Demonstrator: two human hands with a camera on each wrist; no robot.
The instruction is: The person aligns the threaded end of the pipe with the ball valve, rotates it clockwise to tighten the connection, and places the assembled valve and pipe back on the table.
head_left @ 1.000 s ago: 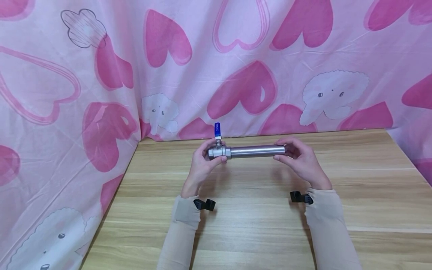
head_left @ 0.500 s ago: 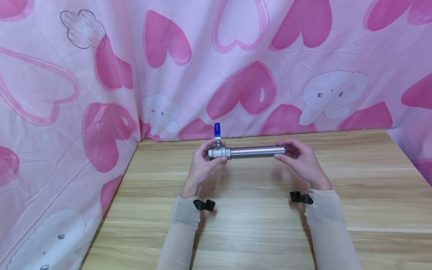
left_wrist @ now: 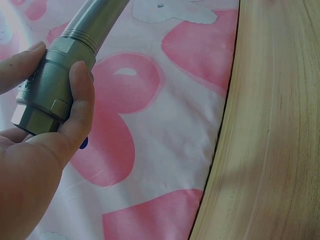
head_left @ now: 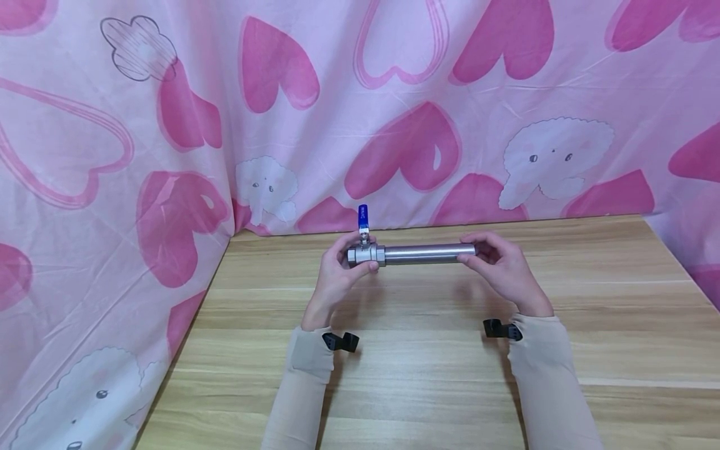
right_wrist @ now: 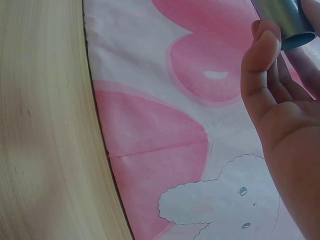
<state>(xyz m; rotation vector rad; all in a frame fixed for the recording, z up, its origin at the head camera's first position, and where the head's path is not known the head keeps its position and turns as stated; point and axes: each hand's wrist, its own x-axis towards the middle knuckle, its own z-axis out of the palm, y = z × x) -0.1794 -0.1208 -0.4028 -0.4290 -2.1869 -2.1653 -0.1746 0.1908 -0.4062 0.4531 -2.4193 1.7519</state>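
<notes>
A metal ball valve (head_left: 367,253) with a blue lever handle (head_left: 362,217) is joined to a steel pipe (head_left: 427,252), and the two lie level in one line above the table. My left hand (head_left: 336,275) grips the valve body, thumb in front and fingers behind. In the left wrist view, some screw thread (left_wrist: 80,37) shows where the pipe meets the valve (left_wrist: 50,85). At the far right end of the pipe, my right hand (head_left: 503,269) pinches it between thumb and fingers. The right wrist view shows the pipe's open end (right_wrist: 299,40) facing the palm.
A wood-grain table (head_left: 427,362) lies beneath both hands. Pink cloth (head_left: 394,144) printed with hearts hangs behind it and along the left side. Small black mounts (head_left: 341,341) sit on both sleeved wrists.
The right end of the pipe has dipped very slightly, and the right thumb has shifted a little along it. Otherwise both hands keep their place and hold.
</notes>
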